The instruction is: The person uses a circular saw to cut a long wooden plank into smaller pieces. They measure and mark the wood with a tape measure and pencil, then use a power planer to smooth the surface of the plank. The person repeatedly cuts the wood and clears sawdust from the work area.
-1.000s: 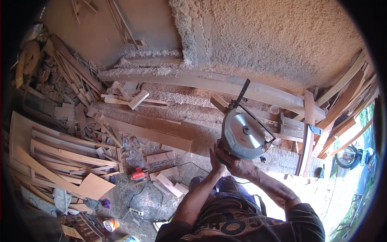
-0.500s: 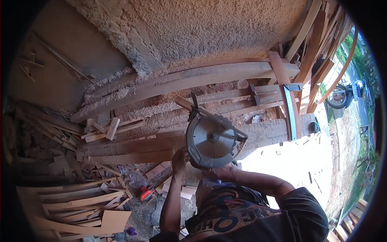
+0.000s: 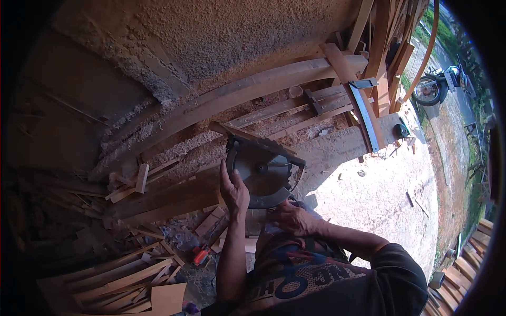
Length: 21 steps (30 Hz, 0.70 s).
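A circular saw [image 3: 262,197] is held up in front of my body, its round toothed blade [image 3: 258,168] facing me and its base plate tilted on the far side. My left hand [image 3: 235,194] lies along the saw's left edge, fingers stretched upward and thumb beside the blade guard. At the lower edge of the saw my right hand [image 3: 295,217] is closed; the part it grips is mostly hidden behind the hand and saw body. Beyond the saw, long timber beams [image 3: 342,147] lie side by side, strewn with shavings.
A framing square [image 3: 363,118] rests on a brown board across the beams. At the right end sits a small dark tape measure [image 3: 401,130]. Offcuts [image 3: 121,279] pile up at lower left near a red tool [image 3: 200,255]. A motorcycle [image 3: 443,87] stands outside.
The view has turned, so the beams sit differently. The saw has tilted and its blade looks darker. My left hand has shifted up along its edge, fingers now extended.
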Tool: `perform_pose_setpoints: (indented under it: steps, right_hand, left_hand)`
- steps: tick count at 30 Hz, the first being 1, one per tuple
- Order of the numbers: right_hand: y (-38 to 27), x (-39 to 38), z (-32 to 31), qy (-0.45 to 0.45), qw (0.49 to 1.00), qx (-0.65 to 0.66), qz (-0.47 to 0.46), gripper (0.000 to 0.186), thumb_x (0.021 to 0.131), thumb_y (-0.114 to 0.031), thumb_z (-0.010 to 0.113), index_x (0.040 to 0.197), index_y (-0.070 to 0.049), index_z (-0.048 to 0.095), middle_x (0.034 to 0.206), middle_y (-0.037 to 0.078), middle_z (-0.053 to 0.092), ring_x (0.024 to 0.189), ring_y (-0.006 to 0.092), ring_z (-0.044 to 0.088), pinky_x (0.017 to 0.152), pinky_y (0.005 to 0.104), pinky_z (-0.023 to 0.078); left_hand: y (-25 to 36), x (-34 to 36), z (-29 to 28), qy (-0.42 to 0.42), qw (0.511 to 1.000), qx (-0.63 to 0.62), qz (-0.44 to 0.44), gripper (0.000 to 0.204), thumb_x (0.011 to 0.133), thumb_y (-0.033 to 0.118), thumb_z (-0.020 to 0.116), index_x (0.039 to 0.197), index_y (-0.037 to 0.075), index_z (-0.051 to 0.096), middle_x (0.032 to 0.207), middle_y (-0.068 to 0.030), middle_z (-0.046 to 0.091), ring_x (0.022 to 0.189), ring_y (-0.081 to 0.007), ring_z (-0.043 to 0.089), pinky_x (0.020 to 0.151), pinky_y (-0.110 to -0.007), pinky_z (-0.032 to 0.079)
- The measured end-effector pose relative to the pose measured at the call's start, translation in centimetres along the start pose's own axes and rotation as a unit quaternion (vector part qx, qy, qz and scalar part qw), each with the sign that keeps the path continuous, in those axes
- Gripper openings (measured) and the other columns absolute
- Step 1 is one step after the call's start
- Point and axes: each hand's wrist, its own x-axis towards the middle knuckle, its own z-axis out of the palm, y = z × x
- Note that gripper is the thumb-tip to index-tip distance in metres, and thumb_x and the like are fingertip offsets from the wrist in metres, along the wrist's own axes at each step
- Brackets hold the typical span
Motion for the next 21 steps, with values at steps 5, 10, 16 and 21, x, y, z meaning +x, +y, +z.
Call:
perform_pose_setpoints:
  steps: [5, 10, 16, 21]
  right_hand:
    - [1.0, -2.8, -0.8, 0.259, 0.882, 0.328, 0.218, 0.029, 0.098, -0.027, 0.063, 0.114, -0.003, 0.058, 0.086, 0.009, 0.063, 0.081, 0.0169, 0.064, 0.068, 0.0304, 0.052]
    - [0.5, 0.7, -2.2, 0.384, 0.852, 0.314, 0.167, 0.039, 0.098, -0.019, 0.062, 0.132, -0.006, 0.047, 0.098, 0.006, 0.062, 0.076, 0.0106, 0.061, 0.065, 0.0246, 0.052]
    - [2.6, -0.3, -0.7, 0.359, 0.898, 0.208, 0.147, 0.029, 0.096, -0.009, 0.063, 0.123, -0.006, 0.054, 0.096, 0.005, 0.063, 0.072, 0.0100, 0.060, 0.061, 0.0269, 0.048]
    - [0.4, 0.0, -4.0, 0.283, 0.949, -0.092, 0.102, 0.027, 0.095, -0.020, 0.067, 0.119, -0.008, 0.060, 0.083, 0.011, 0.068, 0.070, 0.0210, 0.068, 0.063, 0.0338, 0.053]
  left_hand:
    - [-0.5, 0.2, 0.4, 0.010, 1.000, -0.003, 0.022, 0.048, 0.103, 0.014, 0.048, 0.148, -0.001, 0.039, 0.149, -0.0253, 0.045, 0.138, -0.0381, 0.044, 0.114, -0.042, 0.036]
    - [-0.2, -0.1, 0.4, 0.013, 1.000, -0.004, 0.019, 0.048, 0.103, 0.014, 0.049, 0.148, -0.001, 0.039, 0.148, -0.0256, 0.046, 0.136, -0.0384, 0.047, 0.111, -0.042, 0.040]
    - [-0.2, -0.2, 0.6, 0.025, 0.999, 0.010, 0.035, 0.048, 0.104, 0.017, 0.050, 0.147, 0.000, 0.040, 0.144, -0.0265, 0.049, 0.131, -0.0397, 0.051, 0.107, -0.043, 0.043]
    - [-0.4, -0.3, 0.5, 0.022, 0.999, 0.014, 0.026, 0.048, 0.103, 0.019, 0.050, 0.147, 0.000, 0.040, 0.143, -0.0274, 0.049, 0.130, -0.0410, 0.052, 0.107, -0.043, 0.044]
